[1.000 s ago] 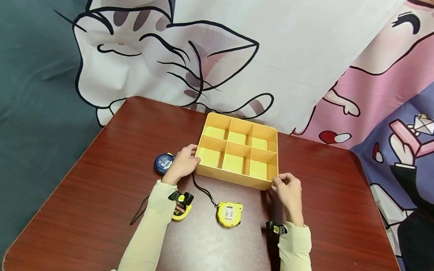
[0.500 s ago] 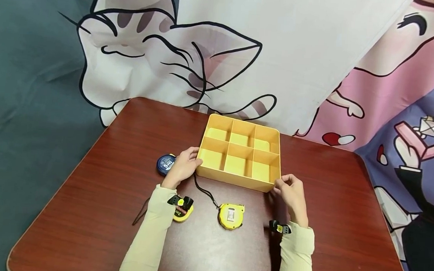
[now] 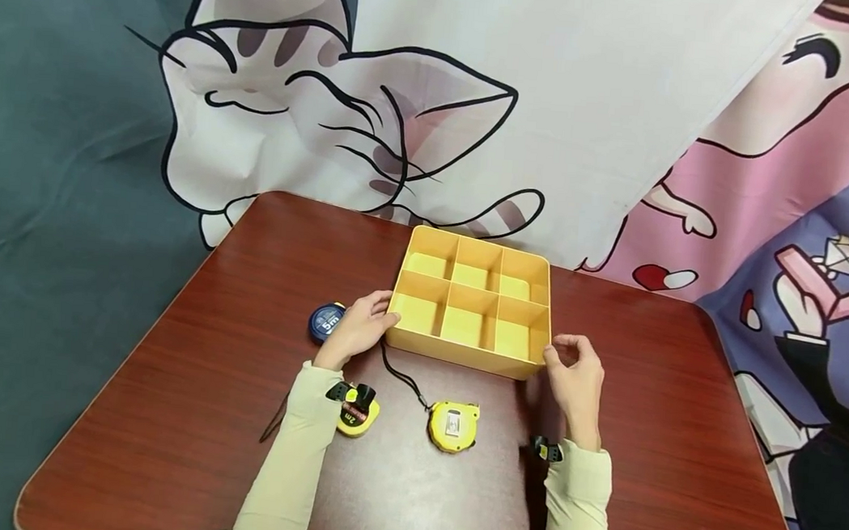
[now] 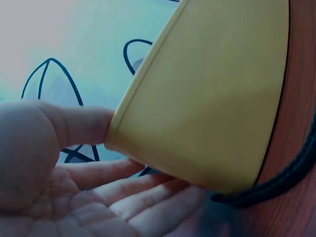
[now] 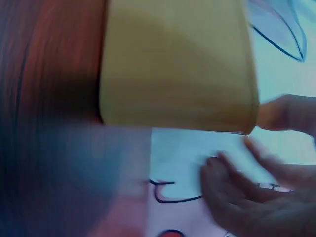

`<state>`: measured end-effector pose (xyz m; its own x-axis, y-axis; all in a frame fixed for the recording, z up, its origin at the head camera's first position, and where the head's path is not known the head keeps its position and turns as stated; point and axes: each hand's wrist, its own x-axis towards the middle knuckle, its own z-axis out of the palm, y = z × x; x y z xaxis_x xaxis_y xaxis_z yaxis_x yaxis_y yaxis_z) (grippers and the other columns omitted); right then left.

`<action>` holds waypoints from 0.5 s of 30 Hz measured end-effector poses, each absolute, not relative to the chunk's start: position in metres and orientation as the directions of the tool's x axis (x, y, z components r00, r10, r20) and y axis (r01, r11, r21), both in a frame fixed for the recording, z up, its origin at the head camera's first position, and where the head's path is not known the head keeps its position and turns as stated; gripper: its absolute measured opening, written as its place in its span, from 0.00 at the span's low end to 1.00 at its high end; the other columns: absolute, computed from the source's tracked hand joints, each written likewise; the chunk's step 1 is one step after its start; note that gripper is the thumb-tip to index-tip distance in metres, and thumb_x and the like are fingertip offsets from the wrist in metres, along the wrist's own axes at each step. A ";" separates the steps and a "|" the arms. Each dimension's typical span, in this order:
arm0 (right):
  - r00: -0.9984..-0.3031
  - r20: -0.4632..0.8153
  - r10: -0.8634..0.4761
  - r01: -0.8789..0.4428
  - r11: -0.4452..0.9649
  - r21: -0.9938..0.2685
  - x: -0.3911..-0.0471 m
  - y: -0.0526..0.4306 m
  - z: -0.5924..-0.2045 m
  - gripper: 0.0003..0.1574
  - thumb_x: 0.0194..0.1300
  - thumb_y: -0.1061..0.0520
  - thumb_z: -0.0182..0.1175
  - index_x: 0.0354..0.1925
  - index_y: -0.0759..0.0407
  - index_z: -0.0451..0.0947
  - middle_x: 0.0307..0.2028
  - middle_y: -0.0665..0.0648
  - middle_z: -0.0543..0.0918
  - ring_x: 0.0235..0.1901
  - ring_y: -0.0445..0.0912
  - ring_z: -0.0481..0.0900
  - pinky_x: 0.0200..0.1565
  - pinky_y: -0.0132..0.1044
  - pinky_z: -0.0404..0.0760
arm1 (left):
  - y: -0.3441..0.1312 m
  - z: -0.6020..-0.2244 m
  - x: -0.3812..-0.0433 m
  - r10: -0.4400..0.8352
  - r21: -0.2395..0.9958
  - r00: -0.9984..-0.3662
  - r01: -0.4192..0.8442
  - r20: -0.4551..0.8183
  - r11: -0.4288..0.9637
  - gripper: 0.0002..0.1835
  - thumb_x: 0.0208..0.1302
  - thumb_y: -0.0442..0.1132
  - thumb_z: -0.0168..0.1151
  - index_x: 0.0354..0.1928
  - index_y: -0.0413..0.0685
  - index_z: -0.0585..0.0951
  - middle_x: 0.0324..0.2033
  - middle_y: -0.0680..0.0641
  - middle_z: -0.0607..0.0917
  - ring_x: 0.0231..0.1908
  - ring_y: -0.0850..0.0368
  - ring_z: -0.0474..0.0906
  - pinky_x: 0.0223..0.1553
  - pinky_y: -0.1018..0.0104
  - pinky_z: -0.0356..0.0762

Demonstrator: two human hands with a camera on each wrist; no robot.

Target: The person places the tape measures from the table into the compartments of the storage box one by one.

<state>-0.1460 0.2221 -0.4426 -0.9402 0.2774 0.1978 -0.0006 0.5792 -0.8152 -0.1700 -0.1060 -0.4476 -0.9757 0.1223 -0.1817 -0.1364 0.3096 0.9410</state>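
Observation:
A yellow six-compartment storage box (image 3: 463,354) rests on the table. At its front left corner is my left hand (image 3: 358,327); the thumb touches the corner and the extended fingers lie along the left side. My right hand (image 3: 578,384) is at the front right corner, thumb at the rim and the other fingers clear of the wall, blurred in the right wrist view. Left of the box lies a blue tape measure (image 3: 324,320), partly behind my left hand. A yellow tape measure (image 3: 453,426) with a black cord lies in front of the box. My left forearm partly covers another yellow tape measure (image 3: 358,420).
The reddish-brown table (image 3: 170,363) has rounded far corners. Behind it hangs a cartoon-printed cloth (image 3: 596,89), close to the far edge. The black cord (image 3: 403,375) reaches from the yellow tape measure to the box's front left corner.
The right hand's fingers have spread and moved slightly outward from the box's corner. The left hand stays at its corner. The whole scene shifts slightly with the head camera.

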 end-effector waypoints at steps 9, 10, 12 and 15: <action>-0.889 0.455 -0.052 -0.417 0.504 -0.756 -0.134 0.201 -0.412 0.09 0.54 0.68 0.61 0.37 0.66 0.77 0.39 0.61 0.80 0.33 0.47 0.78 0.31 0.23 0.75 | -0.109 -0.447 -0.171 0.169 0.934 -0.974 -0.087 -0.153 0.347 0.30 0.65 0.43 0.53 0.66 0.39 0.60 0.61 0.35 0.67 0.61 0.46 0.65 0.60 0.57 0.62; -0.893 0.440 -0.092 -0.424 0.497 -0.757 -0.130 0.198 -0.406 0.08 0.55 0.68 0.61 0.37 0.66 0.77 0.37 0.61 0.80 0.33 0.48 0.79 0.31 0.24 0.75 | -0.109 -0.447 -0.171 0.169 0.933 -0.974 -0.084 -0.151 0.350 0.30 0.65 0.43 0.53 0.66 0.39 0.60 0.61 0.35 0.68 0.61 0.46 0.65 0.60 0.57 0.63; -0.901 0.403 -0.158 -0.426 0.491 -0.760 -0.124 0.193 -0.397 0.08 0.55 0.69 0.60 0.37 0.67 0.77 0.35 0.62 0.80 0.33 0.49 0.79 0.32 0.26 0.76 | -0.109 -0.447 -0.169 0.170 0.932 -0.975 -0.077 -0.145 0.354 0.30 0.65 0.43 0.53 0.66 0.39 0.60 0.60 0.35 0.68 0.60 0.45 0.66 0.59 0.57 0.63; -0.909 0.353 -0.221 -0.416 0.471 -0.778 -0.120 0.188 -0.393 0.08 0.56 0.69 0.60 0.37 0.68 0.77 0.34 0.62 0.80 0.33 0.52 0.79 0.34 0.29 0.78 | -0.110 -0.449 -0.167 0.166 0.930 -0.975 -0.080 -0.148 0.358 0.30 0.65 0.43 0.53 0.66 0.39 0.61 0.60 0.35 0.68 0.60 0.45 0.66 0.59 0.56 0.63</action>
<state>-0.1196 0.1881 -0.3930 -0.9092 -0.2212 0.3527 -0.4163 0.4712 -0.7776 -0.1674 -0.1096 -0.4487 -0.9750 0.1658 -0.1479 -0.0803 0.3576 0.9304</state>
